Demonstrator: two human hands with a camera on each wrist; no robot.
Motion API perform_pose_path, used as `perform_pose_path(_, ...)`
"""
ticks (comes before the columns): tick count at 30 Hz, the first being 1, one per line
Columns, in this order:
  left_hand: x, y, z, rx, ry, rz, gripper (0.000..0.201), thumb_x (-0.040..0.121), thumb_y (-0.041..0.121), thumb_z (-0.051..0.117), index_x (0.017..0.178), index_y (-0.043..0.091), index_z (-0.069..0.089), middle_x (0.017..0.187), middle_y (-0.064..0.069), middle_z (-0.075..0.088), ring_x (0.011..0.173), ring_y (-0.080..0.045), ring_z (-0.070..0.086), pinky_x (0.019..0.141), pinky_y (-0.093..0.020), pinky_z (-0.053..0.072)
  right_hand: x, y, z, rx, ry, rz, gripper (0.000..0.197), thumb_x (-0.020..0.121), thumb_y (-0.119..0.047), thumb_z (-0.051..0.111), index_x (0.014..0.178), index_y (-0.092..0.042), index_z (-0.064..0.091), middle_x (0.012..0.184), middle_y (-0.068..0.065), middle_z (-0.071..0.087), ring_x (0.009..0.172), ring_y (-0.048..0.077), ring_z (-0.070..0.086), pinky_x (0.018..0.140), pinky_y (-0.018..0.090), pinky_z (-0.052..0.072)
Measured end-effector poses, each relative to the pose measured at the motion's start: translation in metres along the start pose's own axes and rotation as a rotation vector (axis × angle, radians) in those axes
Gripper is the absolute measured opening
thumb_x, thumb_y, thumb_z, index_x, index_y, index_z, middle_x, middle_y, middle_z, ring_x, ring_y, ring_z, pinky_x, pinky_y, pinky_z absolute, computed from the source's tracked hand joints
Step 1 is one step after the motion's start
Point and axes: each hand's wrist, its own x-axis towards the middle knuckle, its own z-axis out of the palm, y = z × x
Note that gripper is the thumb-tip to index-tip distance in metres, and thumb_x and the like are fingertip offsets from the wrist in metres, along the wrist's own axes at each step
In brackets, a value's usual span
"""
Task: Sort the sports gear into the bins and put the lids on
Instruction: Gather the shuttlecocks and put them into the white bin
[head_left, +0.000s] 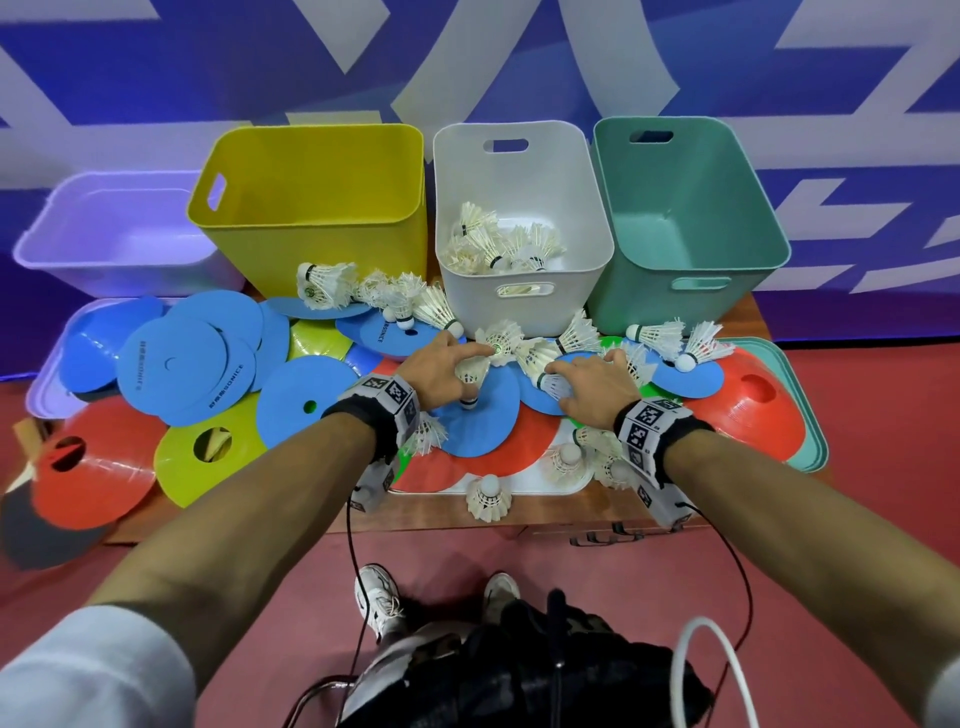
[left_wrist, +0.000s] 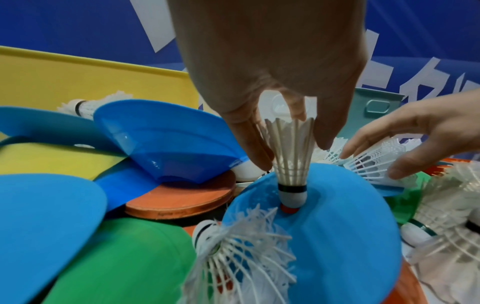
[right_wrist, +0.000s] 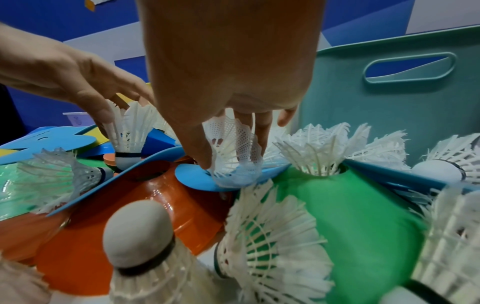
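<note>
A wooden table (head_left: 457, 512) carries four open bins in a row: lavender bin (head_left: 67, 239), yellow bin (head_left: 311, 208), white bin (head_left: 524, 291) holding feather shuttlecocks, and teal bin (head_left: 691, 244). In front lie overlapping blue, red, green and yellow disc cones with loose shuttlecocks on top. The left hand (head_left: 441, 369) pinches a feather shuttlecock (left_wrist: 291, 156) by its skirt, upright, its cork in the hole of a blue disc cone (left_wrist: 324, 222). Just beside it, the right hand (head_left: 597, 389) curls fingers and thumb round a white mesh-skirted shuttlecock (right_wrist: 233, 148) lying on another blue cone (right_wrist: 197, 179).
</note>
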Motion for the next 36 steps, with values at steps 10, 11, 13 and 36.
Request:
perform_pose_path(10, 0.000, 0.027, -0.023, -0.006, 0.135, 0.044, 0.056, 0.079, 0.050, 0.072, 0.124, 0.029, 0.047, 0.112, -0.003, 0.052, 0.097, -0.023, 0.055, 0.082, -0.035, 0.043, -0.008, 0.021, -0.038, 0.240, 0.138, 0.050, 0.055, 0.088, -0.031, 0.056, 0.141, -0.027, 0.043, 0.127, 0.008, 0.054, 0.116, 0.032, 0.053, 0.096, 0.041, 0.040)
perform_pose_path(11, 0.002, 0.032, -0.027, -0.012, 0.160, 0.053, 0.055, 0.079, 0.051, 0.073, 0.122, 0.028, 0.047, 0.108, -0.002, 0.054, 0.090, -0.022, 0.054, 0.078, -0.033, 0.042, -0.010, 0.024, -0.043, 0.274, 0.157, 0.059, 0.054, 0.088, -0.031, 0.056, 0.141, -0.027, 0.044, 0.125, 0.008, 0.054, 0.114, 0.032, 0.054, 0.092, 0.040, 0.043)
perform_pose_path(13, 0.005, 0.043, -0.037, -0.019, 0.209, 0.077, 0.053, 0.079, 0.052, 0.072, 0.119, 0.027, 0.048, 0.103, 0.000, 0.056, 0.082, -0.020, 0.054, 0.072, -0.031, 0.040, -0.011, 0.028, -0.053, 0.303, 0.190, 0.074, 0.052, 0.089, -0.031, 0.056, 0.140, -0.028, 0.045, 0.123, 0.007, 0.054, 0.112, 0.031, 0.055, 0.088, 0.038, 0.044)
perform_pose_path(36, 0.092, 0.000, -0.101, 0.151, 0.356, 0.101, 0.072, 0.086, 0.056, 0.059, 0.147, 0.031, 0.031, 0.155, -0.003, 0.032, 0.142, -0.025, 0.028, 0.111, -0.049, 0.024, 0.064, 0.025, -0.115, 0.263, 0.172, 0.258, 0.084, 0.088, -0.049, 0.062, 0.154, -0.028, 0.013, 0.158, 0.013, 0.015, 0.145, 0.030, 0.018, 0.112, 0.053, 0.023)
